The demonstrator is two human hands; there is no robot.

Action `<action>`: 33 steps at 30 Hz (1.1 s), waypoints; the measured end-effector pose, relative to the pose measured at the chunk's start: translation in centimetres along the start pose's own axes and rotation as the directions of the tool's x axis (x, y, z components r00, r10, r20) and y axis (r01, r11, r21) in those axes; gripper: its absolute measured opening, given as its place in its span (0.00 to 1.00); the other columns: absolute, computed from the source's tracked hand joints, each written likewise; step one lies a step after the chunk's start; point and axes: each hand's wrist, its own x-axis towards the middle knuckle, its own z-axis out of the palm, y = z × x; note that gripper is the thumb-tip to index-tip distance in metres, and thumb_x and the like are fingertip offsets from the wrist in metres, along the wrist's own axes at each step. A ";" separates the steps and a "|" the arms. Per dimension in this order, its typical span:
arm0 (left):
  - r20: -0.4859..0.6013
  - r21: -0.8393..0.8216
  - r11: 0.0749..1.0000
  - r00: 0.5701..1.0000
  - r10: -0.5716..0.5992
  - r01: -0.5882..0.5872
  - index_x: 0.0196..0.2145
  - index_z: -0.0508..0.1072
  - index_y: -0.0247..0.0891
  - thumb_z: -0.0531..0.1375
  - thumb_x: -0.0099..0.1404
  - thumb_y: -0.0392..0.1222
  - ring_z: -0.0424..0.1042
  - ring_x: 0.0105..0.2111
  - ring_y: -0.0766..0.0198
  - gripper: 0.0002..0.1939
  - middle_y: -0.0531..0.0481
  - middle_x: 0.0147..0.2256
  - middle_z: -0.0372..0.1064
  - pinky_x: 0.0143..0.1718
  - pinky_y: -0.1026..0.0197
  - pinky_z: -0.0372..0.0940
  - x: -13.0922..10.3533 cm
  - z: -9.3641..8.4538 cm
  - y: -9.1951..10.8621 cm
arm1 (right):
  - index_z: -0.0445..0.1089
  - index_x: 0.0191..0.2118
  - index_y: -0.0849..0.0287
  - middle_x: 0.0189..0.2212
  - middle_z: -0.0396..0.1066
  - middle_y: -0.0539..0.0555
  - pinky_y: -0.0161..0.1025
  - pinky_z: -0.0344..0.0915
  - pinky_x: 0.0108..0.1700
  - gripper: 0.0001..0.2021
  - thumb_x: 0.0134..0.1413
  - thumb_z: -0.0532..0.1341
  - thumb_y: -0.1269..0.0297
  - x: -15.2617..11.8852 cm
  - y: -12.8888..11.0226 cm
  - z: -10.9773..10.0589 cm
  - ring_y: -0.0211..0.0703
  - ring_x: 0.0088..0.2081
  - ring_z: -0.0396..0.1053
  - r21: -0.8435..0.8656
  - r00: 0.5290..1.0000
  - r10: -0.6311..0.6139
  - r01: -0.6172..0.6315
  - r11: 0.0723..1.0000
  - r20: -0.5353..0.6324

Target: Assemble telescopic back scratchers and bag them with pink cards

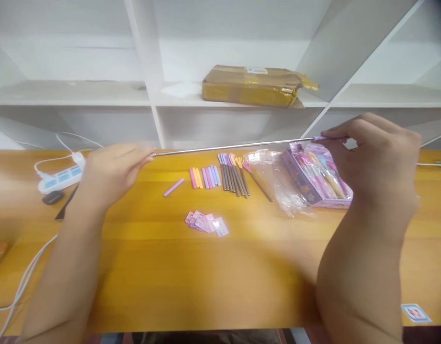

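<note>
- the thin metal rod (pixel 234 146) is up in the air between the two hands, its long axis running left to right across the view, almost level and climbing slightly toward the right.
- its bare silver tip points left; its purple end (pixel 319 138) is on the right, partly hidden by fingers.
- the left hand (pixel 116 167), a bit blurred, pinches the silver tip between thumb and fingers, so the rod stretches out to the right of that hand.
- the right hand (pixel 374 148) pinches the purple end between thumb and forefinger, with the rod reaching left from it; what its other fingers do, i cannot tell.
- in the view, the rod passes above a row of scratchers (pixel 234 179) on the wooden table (pixel 191 282), claw heads facing the shelf (pixel 177 98) and handles toward the person.
- one pink-headed scratcher (pixel 261 185) lies slanted, just right of that row.
- left of the row are short coloured tubes (pixel 206 177) side by side, and one purple tube (pixel 173 187) slanting apart from them.
- small cards (pixel 204 222) overlap in a loose pile nearer the person.
- below the right hand in the view is a purple box (pixel 331 203) of wrapped sticks, beside a clear plastic bag (pixel 274 177).
</note>
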 end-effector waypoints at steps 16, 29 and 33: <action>0.078 -0.085 0.996 0.996 0.045 -0.039 0.44 0.76 0.46 0.56 0.77 0.41 0.78 0.33 0.59 0.08 0.50 0.35 0.80 0.27 0.58 0.59 0.6 1.6 5.9 | 0.70 0.34 0.49 0.33 0.73 0.52 0.44 0.57 0.35 0.12 0.70 0.56 0.69 -0.4 -9.9 2.2 0.45 0.32 0.65 0.095 0.923 -0.285 0.269 0.958 0.259; 0.133 -0.187 0.979 0.985 0.107 -0.081 0.41 0.77 0.39 0.53 0.80 0.40 0.73 0.29 0.63 0.13 0.50 0.31 0.78 0.27 0.61 0.56 0.4 2.3 9.6 | 0.64 0.32 0.57 0.27 0.65 0.50 0.42 0.48 0.34 0.14 0.72 0.54 0.77 -1.7 -16.4 2.5 0.40 0.29 0.54 0.231 0.823 -0.566 0.541 0.809 0.055; 0.180 -0.231 0.970 0.977 0.112 -0.069 0.43 0.78 0.40 0.54 0.80 0.41 0.74 0.29 0.63 0.12 0.50 0.33 0.79 0.27 0.61 0.57 0.4 2.3 9.4 | 0.64 0.33 0.57 0.28 0.65 0.50 0.41 0.47 0.35 0.13 0.73 0.56 0.73 -1.8 -16.4 2.8 0.39 0.30 0.56 0.300 0.830 -0.551 0.506 0.809 0.085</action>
